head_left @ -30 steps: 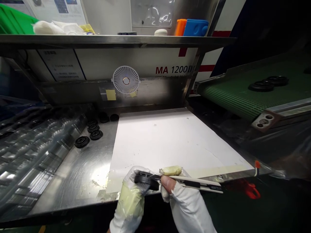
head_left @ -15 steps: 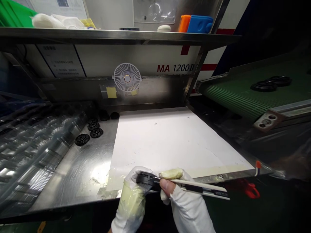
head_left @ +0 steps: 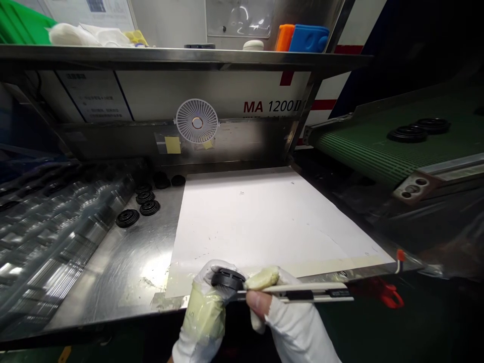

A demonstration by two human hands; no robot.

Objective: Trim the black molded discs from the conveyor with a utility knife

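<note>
Near the table's front edge, my left hand, in a white glove with yellowish tape, grips a round black ridged part. My right hand, gloved with the bare thumb showing, is closed around a white and black utility knife. The knife lies almost level, its handle pointing right and its front end against or very close to the black part's right edge. The blade tip is too small to make out. Under both hands lies the front border of a white sheet.
Several black ridged parts sit on the metal table, beside stacked clear plastic trays at left. A small white fan hangs behind. Black parts rest on a green conveyor at right. A shelf crosses above.
The black part has turned in my left hand, showing more of its rim. The knife has shifted slightly left and become more level.
</note>
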